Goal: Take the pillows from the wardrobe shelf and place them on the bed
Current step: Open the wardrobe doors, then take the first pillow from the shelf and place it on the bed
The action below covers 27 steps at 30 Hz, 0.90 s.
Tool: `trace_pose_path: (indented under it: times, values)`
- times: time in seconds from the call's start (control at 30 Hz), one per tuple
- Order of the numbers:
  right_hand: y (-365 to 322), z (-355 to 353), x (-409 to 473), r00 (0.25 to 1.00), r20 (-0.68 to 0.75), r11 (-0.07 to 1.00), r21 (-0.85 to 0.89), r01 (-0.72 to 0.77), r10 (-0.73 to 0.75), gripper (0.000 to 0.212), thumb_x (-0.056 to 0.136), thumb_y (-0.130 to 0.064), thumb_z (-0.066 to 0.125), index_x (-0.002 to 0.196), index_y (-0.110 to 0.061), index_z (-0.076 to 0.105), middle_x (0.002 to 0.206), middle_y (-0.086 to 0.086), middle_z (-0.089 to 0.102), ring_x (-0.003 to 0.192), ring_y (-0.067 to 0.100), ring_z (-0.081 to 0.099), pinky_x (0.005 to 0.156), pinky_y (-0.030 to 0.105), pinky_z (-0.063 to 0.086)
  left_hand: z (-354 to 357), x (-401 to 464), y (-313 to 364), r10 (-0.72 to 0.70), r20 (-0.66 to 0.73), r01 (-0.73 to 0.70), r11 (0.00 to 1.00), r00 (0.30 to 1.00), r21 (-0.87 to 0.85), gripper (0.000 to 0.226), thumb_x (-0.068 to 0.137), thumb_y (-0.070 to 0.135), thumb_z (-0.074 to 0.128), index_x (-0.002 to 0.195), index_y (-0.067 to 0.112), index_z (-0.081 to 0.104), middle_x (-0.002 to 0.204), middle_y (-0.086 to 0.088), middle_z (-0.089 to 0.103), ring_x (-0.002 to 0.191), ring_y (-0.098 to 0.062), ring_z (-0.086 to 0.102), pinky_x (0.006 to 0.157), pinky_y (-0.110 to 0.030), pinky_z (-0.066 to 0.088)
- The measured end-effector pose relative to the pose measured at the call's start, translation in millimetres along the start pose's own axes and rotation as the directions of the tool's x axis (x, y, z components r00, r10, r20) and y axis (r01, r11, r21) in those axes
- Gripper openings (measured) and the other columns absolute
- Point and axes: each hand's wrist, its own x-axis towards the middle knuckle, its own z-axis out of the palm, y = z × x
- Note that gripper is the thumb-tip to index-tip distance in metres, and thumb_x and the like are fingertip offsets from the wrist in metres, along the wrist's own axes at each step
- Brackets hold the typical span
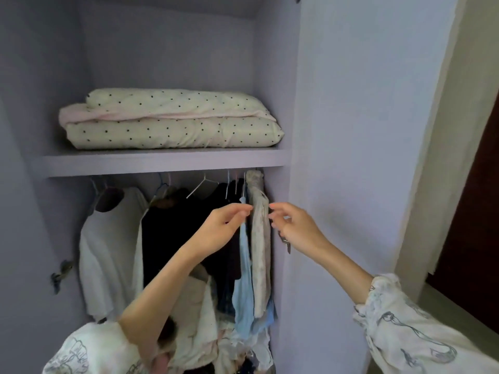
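Overhead, two dotted pillows (pixel 172 120) are stacked on the wardrobe shelf (pixel 162 161), untouched. Below, the left hand (pixel 224 225) and right hand (pixel 293 225) are raised empty, fingers loosely parted, before hanging clothes (pixel 259 238), probably for reaching up.

No text, label, brand, number or sign can be read anywhere in this view.
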Motion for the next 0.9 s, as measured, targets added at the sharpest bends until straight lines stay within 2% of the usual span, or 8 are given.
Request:
trace_pose_path:
  times: [0.13,0.2,0.3,0.47,0.63,0.73,0.8,0.9]
  values:
    - [-37,46,69,0.996,-0.010,0.995,-0.047,0.092,-0.092,0.030,0.094,-0.019,0.046,0.123,-0.018,0.054,0.109,-0.002,0.062,0.095,0.013,0.059,0.074,0.020,0.039,-79,32,-30,0.030,-0.066,-0.021,0.990,0.997,0.141,0.027,0.096,0.020,0.044,0.119,0.021,0.058,0.125,0.002,0.056,0.113,-0.010,0.053,0.095,-0.024,0.040]
    - [-52,64,105,0.990,-0.010,0.989,-0.054,0.137,-0.138,0.031,0.094,-0.019,0.046,0.124,-0.016,0.053,0.114,0.000,0.062,0.102,0.014,0.058,0.079,0.016,0.037,-119,51,-45,0.060,-0.124,-0.035,0.980,0.990,0.198,0.025,0.094,0.018,0.046,0.114,0.025,0.060,0.124,0.001,0.054,0.114,-0.013,0.052,0.096,-0.023,0.038]
    - [-65,80,155,0.983,-0.026,0.978,-0.114,0.175,-0.179,0.032,0.095,-0.022,0.045,0.126,-0.019,0.052,0.115,-0.003,0.061,0.100,0.007,0.053,0.073,0.007,0.034,-172,82,-62,0.102,-0.182,-0.053,0.965,0.978,0.256,0.022,0.093,0.017,0.048,0.106,0.033,0.058,0.123,0.000,0.053,0.115,-0.016,0.051,0.097,-0.027,0.040]
    - [-83,89,231,0.977,-0.057,0.960,-0.206,0.192,-0.207,0.034,0.094,-0.023,0.043,0.128,-0.019,0.049,0.113,-0.001,0.059,0.101,0.012,0.053,0.083,0.023,0.036,-226,135,-76,0.158,-0.177,-0.080,0.920,0.971,0.383,0.027,0.093,0.015,0.048,0.118,0.020,0.056,0.126,-0.003,0.054,0.115,-0.017,0.051,0.095,-0.025,0.037]
    - [-98,91,300,0.950,-0.109,0.919,-0.307,0.249,-0.294,0.038,0.094,-0.024,0.046,0.131,-0.017,0.045,0.123,0.007,0.056,0.114,0.023,0.051,0.096,0.035,0.040,-256,190,-78,0.250,-0.181,-0.137,0.868,0.951,0.478,0.031,0.093,0.020,0.048,0.123,0.023,0.053,0.129,-0.001,0.047,0.118,-0.011,0.044,0.098,-0.026,0.034]
    - [-101,92,341,0.919,-0.106,0.858,-0.414,0.306,-0.379,0.042,0.094,-0.024,0.047,0.135,-0.017,0.041,0.132,0.009,0.050,0.123,0.023,0.045,0.100,0.034,0.034,-267,228,-83,0.319,-0.231,-0.132,0.802,0.919,0.582,0.036,0.091,0.022,0.050,0.127,0.022,0.049,0.134,-0.004,0.039,0.127,-0.017,0.036,0.102,-0.027,0.029]
    - [-100,91,369,0.893,-0.096,0.809,-0.475,0.347,-0.439,0.046,0.093,-0.026,0.047,0.138,-0.019,0.036,0.137,0.008,0.044,0.127,0.024,0.039,0.101,0.034,0.031,-270,254,-87,0.342,-0.276,-0.065,0.725,0.898,0.686,0.043,0.090,0.028,0.052,0.132,0.023,0.043,0.142,-0.007,0.031,0.133,-0.023,0.025,0.108,-0.036,0.026]
    - [-95,91,409,0.853,-0.066,0.716,-0.580,0.390,-0.518,0.055,0.092,-0.033,0.049,0.142,-0.021,0.028,0.146,0.006,0.034,0.135,0.024,0.026,0.109,0.036,0.023,-274,294,-94,0.361,-0.265,0.019,0.561,0.894,0.828,0.056,0.088,0.041,0.052,0.138,0.028,0.031,0.149,-0.005,0.019,0.140,-0.023,0.010,0.113,-0.050,0.011]
